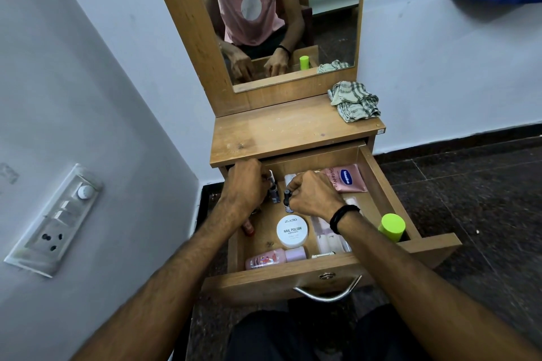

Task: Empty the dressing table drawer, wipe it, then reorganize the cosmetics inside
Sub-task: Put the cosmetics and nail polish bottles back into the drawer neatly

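The wooden drawer of the dressing table is pulled out. Inside lie a white round nail polish remover tub, a pink bottle on its side at the front, a pink Vaseline tube at the back right, a green-capped bottle upright at the right, and a small red item at the left. My left hand grips small bottles at the back left. My right hand pinches a small dark nail polish bottle.
A checked cloth lies crumpled on the right of the tabletop. A mirror stands behind it. A wall with a switch panel is close on the left. A metal handle sticks out of the drawer front.
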